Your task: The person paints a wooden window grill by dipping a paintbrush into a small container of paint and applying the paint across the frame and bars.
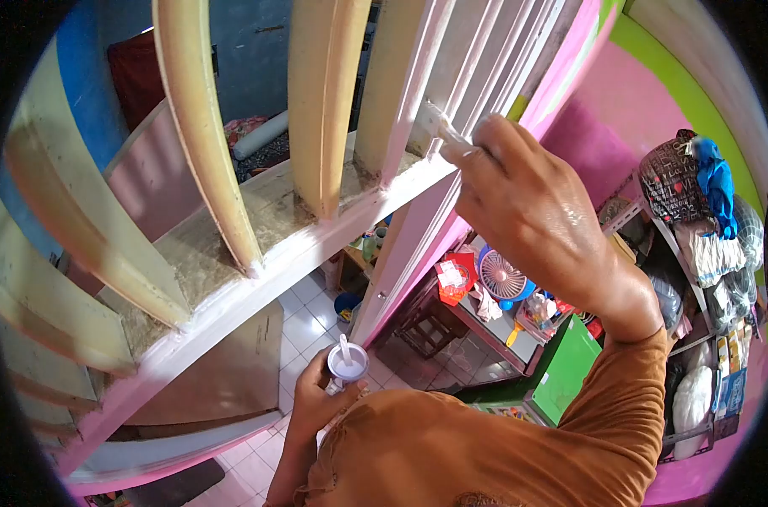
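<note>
My right hand [532, 198] is raised and closed around a small paintbrush [452, 138]. The brush tip rests at or very near the white upright of the frame, just above the corner with the horizontal rail [316, 233]; the exact contact is hard to make out. Lower down, my left hand [316, 390] grips a small white cup [348, 374] holding white liquid that looks like paint. A white stick or spoon handle [344, 345] stands in it. Yellowish vertical slats [321, 101] rise from the dusty ledge behind the rail.
Below right are a table with a pink fan [502, 275], a red packet [457, 277] and a green cabinet [567, 372]. A shelf rack at far right carries bags, including a black printed bag [673, 179]. A tiled floor [304, 308] lies far below.
</note>
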The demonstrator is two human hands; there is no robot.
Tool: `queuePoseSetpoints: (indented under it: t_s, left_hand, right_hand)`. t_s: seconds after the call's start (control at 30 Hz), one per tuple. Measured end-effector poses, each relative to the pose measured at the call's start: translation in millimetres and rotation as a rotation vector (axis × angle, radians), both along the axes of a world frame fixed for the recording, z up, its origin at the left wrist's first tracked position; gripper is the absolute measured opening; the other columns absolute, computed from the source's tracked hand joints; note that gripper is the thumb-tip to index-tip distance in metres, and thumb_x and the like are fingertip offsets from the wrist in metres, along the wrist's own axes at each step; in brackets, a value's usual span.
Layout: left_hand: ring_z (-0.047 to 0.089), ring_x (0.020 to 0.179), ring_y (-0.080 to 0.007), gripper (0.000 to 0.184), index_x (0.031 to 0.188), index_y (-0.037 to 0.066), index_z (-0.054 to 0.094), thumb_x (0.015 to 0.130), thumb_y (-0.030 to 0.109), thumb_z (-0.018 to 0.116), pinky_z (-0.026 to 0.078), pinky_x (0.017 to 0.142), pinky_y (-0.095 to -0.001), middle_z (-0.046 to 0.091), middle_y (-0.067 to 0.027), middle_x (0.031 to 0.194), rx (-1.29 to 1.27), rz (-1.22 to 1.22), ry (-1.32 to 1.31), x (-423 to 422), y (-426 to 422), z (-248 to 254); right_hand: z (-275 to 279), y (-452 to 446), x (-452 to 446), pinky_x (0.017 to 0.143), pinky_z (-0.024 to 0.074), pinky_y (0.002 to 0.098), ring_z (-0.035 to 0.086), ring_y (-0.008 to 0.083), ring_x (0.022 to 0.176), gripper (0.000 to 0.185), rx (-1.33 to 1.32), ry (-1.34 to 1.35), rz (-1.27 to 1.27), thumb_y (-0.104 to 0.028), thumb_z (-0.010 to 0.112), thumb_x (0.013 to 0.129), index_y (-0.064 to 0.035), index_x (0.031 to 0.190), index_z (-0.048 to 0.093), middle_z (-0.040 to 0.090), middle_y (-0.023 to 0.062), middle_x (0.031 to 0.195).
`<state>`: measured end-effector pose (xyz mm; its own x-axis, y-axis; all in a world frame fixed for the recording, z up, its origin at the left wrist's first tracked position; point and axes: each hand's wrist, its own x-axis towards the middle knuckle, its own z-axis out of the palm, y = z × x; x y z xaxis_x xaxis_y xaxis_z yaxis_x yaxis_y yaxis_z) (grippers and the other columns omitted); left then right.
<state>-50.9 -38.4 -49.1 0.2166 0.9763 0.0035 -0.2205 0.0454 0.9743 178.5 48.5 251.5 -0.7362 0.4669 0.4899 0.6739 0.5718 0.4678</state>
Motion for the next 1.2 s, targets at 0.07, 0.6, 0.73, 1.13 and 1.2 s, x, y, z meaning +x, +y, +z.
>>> queuePoseSetpoints:
  t_s: [0.07, 0.6, 0.73, 1.13, 1.2]
  left_hand:
    - [0.061, 0.110, -0.0161, 0.064, 0.132, -0.005, 0.051, 0.077, 0.005, 0.083, 0.049, 0.097, -0.0319, 0.063, -0.0092, 0.119, 0.002, -0.008, 0.007, -0.3, 0.6, -0.4]
    - [0.060, 0.110, -0.0157, 0.066, 0.134, -0.004, 0.050, 0.077, 0.004, 0.083, 0.048, 0.097, -0.0313, 0.063, -0.0084, 0.119, 0.007, -0.014, -0.011, 1.1, -0.8, -1.9]
    - [0.061, 0.110, -0.0157, 0.067, 0.134, -0.005, 0.050, 0.077, 0.005, 0.083, 0.048, 0.097, -0.0315, 0.063, -0.0085, 0.119, -0.003, -0.006, 0.004, 2.0, -1.8, 1.1]
    - [0.061, 0.110, -0.0161, 0.065, 0.133, -0.004, 0.051, 0.076, 0.003, 0.083, 0.049, 0.097, -0.0318, 0.063, -0.0090, 0.119, -0.045, -0.008, 0.022, 4.5, -2.8, 10.6]
    - [0.061, 0.111, -0.0161, 0.065, 0.133, -0.004, 0.051, 0.077, 0.002, 0.082, 0.048, 0.097, -0.0317, 0.063, -0.0086, 0.119, -0.025, -0.006, 0.048, 5.0, -1.9, 9.5]
  right_hand:
    - [-1.4, -2.7, 0.1, 0.062, 0.0511, 0.0386, 0.055, 0.0265, 0.076, 0.029, -0.027, -0.033, 0.003, -0.001, 0.069, 0.074, 0.0036, 0.102, 0.061, 0.046, 0.0110, 0.087]
    - [6.4, -25.7, 6.9, 0.065, 0.0510, 0.0363, 0.055, 0.0253, 0.080, 0.024, -0.091, -0.137, -0.043, -0.004, 0.065, 0.073, 0.0020, 0.095, 0.059, 0.046, 0.0106, 0.088]
    - [-1.4, -15.3, 3.7, 0.062, 0.0516, 0.0379, 0.055, 0.0254, 0.075, 0.034, -0.109, -0.056, -0.010, 0.000, 0.069, 0.071, 0.0039, 0.104, 0.062, 0.047, 0.0104, 0.086]
    - [30.5, -10.6, 1.4, 0.064, 0.0492, 0.0399, 0.058, 0.0272, 0.072, 0.027, 0.133, 0.183, -0.042, 0.001, 0.065, 0.083, -0.0025, 0.110, 0.066, 0.053, 0.0113, 0.089]
    - [41.1, -16.1, -0.1, 0.066, 0.0495, 0.0393, 0.059, 0.0277, 0.073, 0.030, 0.178, 0.212, -0.068, 0.002, 0.065, 0.083, -0.0034, 0.112, 0.066, 0.054, 0.0110, 0.089]
